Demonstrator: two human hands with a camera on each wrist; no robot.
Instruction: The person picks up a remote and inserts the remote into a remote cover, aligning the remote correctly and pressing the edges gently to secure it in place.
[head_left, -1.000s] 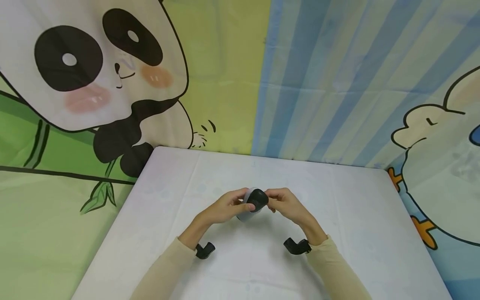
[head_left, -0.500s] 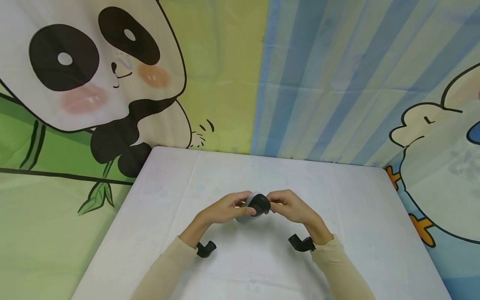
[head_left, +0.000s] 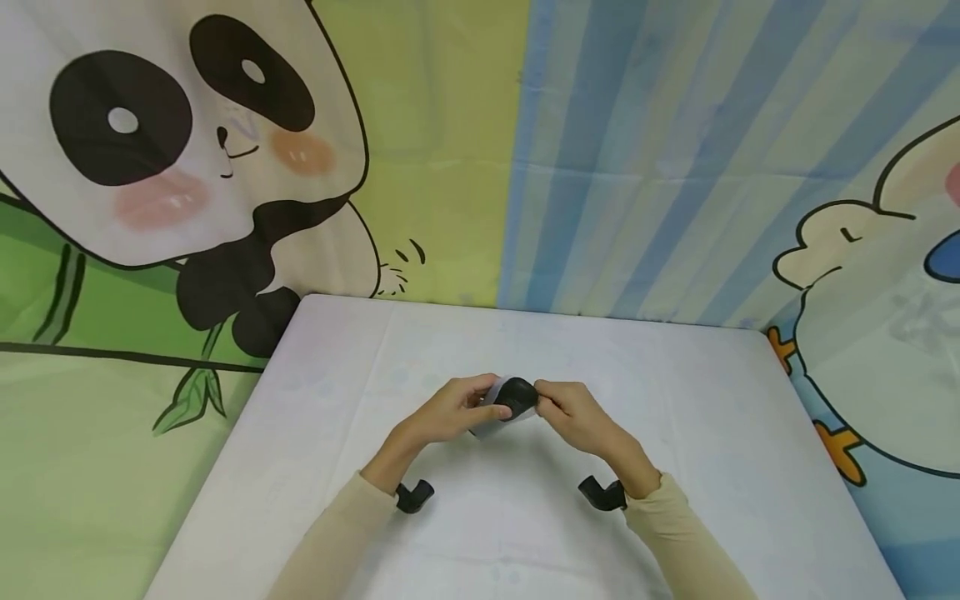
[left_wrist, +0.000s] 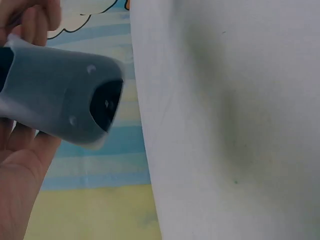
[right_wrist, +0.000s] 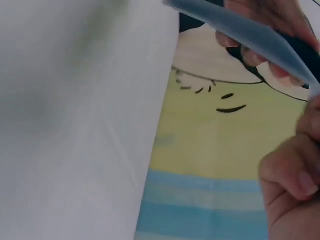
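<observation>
Both hands hold one small black object [head_left: 515, 395] wrapped in a translucent grey soft cover [head_left: 491, 425], a little above the white table [head_left: 675, 417]. My left hand [head_left: 455, 411] grips its left end, thumb on top. My right hand [head_left: 573, 415] pinches its right end. In the left wrist view the grey cover [left_wrist: 55, 100] has a dark opening and two small dimples, and the left hand's palm [left_wrist: 20, 170] lies under it. The right wrist view shows the cover's edge [right_wrist: 245, 37] running across the top, with the right hand's curled fingers [right_wrist: 292, 172] below it.
The table's white cloth reaches back to a cartoon backdrop: a panda [head_left: 172, 150] at the left, blue stripes [head_left: 637, 158] in the middle, a white bird [head_left: 862, 275] at the right. Black camera mounts sit on the left wrist [head_left: 414, 496] and the right wrist [head_left: 602, 493].
The hands stay together on the object with barely any shift. The right hand's fingers have closed in a little further over its black end.
</observation>
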